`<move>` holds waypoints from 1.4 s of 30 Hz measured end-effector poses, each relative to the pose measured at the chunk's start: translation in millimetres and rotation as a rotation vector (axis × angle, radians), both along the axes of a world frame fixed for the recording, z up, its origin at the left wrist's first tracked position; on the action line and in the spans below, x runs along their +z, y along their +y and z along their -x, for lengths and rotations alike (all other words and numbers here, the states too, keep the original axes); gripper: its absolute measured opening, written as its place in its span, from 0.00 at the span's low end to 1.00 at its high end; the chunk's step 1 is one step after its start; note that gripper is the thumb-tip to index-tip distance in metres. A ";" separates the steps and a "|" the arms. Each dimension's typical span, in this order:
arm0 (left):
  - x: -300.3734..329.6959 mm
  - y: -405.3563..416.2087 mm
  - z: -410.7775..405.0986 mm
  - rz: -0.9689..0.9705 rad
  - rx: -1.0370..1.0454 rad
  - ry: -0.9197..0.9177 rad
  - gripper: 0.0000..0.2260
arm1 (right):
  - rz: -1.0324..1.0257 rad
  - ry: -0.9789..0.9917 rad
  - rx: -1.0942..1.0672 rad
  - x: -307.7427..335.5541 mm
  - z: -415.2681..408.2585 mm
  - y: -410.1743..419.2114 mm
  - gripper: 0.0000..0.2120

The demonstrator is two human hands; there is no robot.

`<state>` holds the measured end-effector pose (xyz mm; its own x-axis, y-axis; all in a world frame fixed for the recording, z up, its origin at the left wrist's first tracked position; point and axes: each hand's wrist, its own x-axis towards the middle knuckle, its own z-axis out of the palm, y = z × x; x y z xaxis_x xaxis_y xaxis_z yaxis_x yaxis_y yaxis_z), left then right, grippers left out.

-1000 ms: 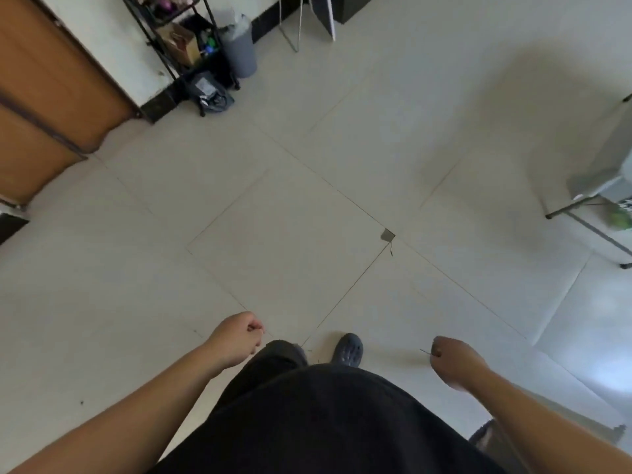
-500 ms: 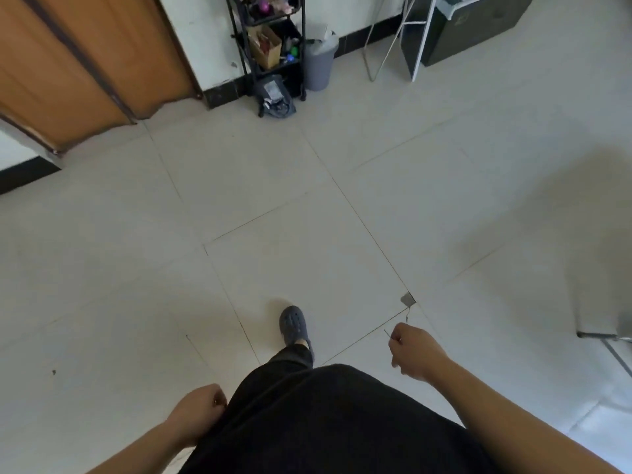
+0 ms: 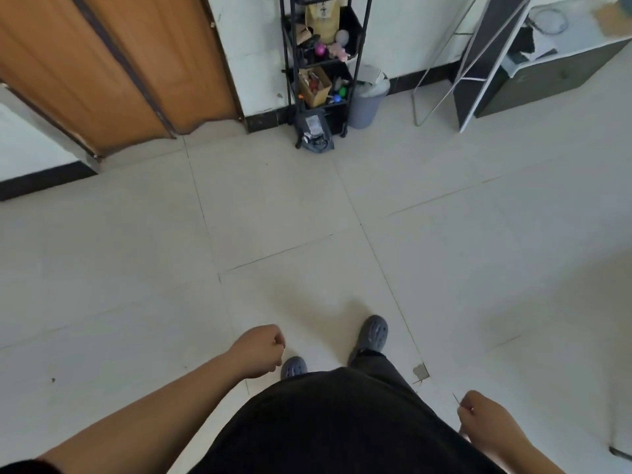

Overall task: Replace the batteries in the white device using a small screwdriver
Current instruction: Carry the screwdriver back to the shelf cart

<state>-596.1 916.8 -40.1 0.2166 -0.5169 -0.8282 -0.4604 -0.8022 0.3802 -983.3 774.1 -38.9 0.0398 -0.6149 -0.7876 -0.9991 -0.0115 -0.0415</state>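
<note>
Small screwdriver (image 3: 456, 399), probably, only a thin sliver showing, sticks up out of the right hand (image 3: 485, 424) pinching it low at the person's side, left hand (image 3: 258, 350) curled in a fist holding nothing visible, grey clogs (image 3: 372, 333) on the tiled floor (image 3: 136, 285) between the hands.

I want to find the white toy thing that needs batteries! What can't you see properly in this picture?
- White device: nowhere in the head view.
- Thin tool pinched in the right hand: only a sliver pokes out, too small to name.
- Left hand: fingers curl underneath, so any contents are hidden.
- Black rack: top cut off by the picture's edge; its small things are too tiny to name.
</note>
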 end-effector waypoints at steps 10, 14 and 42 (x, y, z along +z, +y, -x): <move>-7.0 -136.2 -12.1 -0.063 0.420 -0.066 0.09 | -0.036 -0.099 0.246 -27.7 -64.4 -230.3 0.07; -1.7 -168.7 -11.1 -0.067 0.523 -0.085 0.08 | -0.073 -0.093 0.416 -19.0 -100.8 -309.6 0.07; -1.2 -424.0 -258.0 -0.042 0.433 -0.057 0.06 | -0.076 -0.102 0.221 -13.6 -316.9 -562.2 0.05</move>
